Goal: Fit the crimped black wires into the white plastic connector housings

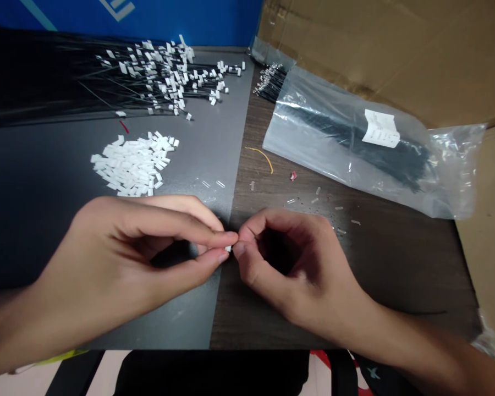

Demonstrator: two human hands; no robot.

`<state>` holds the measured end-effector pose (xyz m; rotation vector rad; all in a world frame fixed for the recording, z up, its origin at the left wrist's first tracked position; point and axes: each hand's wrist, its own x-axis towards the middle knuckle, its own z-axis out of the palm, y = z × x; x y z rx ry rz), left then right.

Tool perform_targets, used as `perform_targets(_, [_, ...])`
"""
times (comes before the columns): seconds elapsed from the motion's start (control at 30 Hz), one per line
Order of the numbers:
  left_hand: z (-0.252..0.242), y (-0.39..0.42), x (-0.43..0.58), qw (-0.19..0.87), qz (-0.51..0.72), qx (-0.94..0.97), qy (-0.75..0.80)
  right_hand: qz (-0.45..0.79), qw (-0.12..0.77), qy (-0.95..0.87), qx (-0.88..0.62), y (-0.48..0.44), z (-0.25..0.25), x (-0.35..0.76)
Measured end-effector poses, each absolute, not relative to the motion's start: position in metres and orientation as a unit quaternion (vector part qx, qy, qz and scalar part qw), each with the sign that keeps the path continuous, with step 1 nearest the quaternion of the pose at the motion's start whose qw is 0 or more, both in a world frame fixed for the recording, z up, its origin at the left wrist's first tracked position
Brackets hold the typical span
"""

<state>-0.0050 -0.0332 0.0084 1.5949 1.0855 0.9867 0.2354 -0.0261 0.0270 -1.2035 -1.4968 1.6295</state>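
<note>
My left hand (148, 247) pinches a small white connector housing (228, 248) between thumb and index finger; only its end shows. Fingertip to fingertip with it, my right hand (289, 258) is closed in a pinch on a thin black wire (431, 313). The gripped end is mostly hidden by the fingers, while the tail shows beyond my right forearm. Just past my left hand lies a heap of loose white connector housings (134, 165). Behind the heap, a large bundle of black wires (66, 77) has white housings (175, 80) on its ends.
A clear plastic bag (334, 159) of black wires with bare metal tips (270, 77) lies at the back right, against a cardboard box (379, 49). Clear plastic bits (314, 201), a yellow strip (262, 157) and a red scrap (293, 176) are scattered on the dark wooden table (404, 264).
</note>
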Motion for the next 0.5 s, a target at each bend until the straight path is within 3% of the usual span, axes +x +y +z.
perform_targets(0.5, [0.0095,-0.0336,-0.0035,0.466,0.400,0.637,0.466,0.597,0.339,-0.572,-0.449,-0.0290,0.0219,0.2348])
